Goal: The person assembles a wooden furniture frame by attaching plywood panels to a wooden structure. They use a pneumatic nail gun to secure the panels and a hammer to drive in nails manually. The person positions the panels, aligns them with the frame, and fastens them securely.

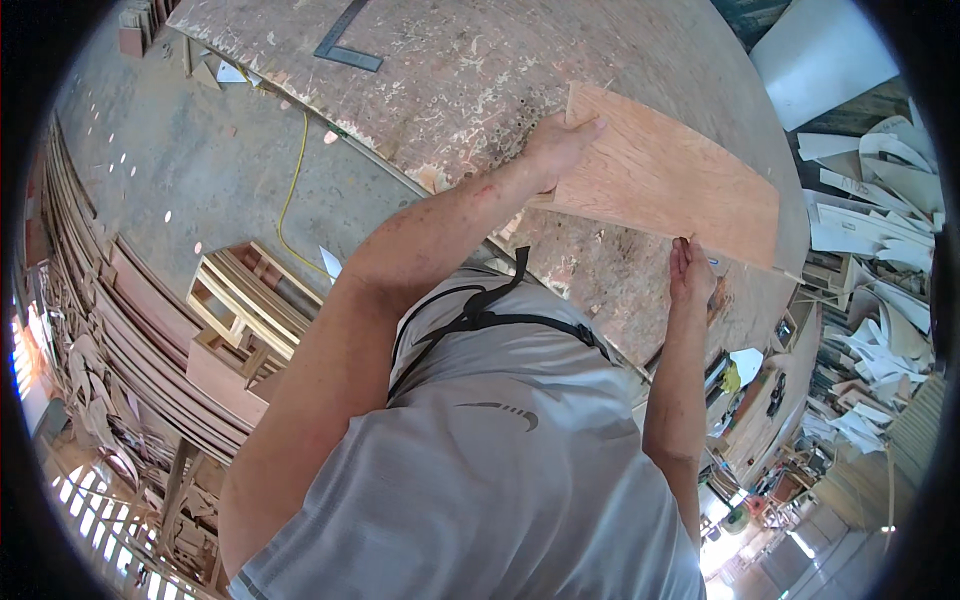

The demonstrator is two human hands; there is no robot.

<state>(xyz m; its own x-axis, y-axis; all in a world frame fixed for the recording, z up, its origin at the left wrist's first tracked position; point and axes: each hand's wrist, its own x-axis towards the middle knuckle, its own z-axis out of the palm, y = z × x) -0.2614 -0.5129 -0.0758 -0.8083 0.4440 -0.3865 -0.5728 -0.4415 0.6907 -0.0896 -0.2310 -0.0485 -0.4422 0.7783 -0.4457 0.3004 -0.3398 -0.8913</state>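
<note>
A thin reddish-brown plywood panel (pixel 668 170), with one tapered end, lies above the worn workbench (pixel 430 90) at the right. My left hand (pixel 562 150) is closed on the panel's left end, thumb on its top face and the other fingers out of sight below. At the panel's near long edge, my right hand (pixel 690 270) has its fingertips against the wood, fingers drawn together. A small bluish item beside the right hand is too small to make out. Far to the left on the bench rests a metal square (pixel 350 58).
Long curved wooden strips (pixel 150 340) and wooden frames (pixel 262 290) stand on the floor at left. A yellow cord (pixel 290 195) trails near the bench edge. White offcuts (pixel 880 260) are heaped at the right, below a large pale sheet (pixel 822 62).
</note>
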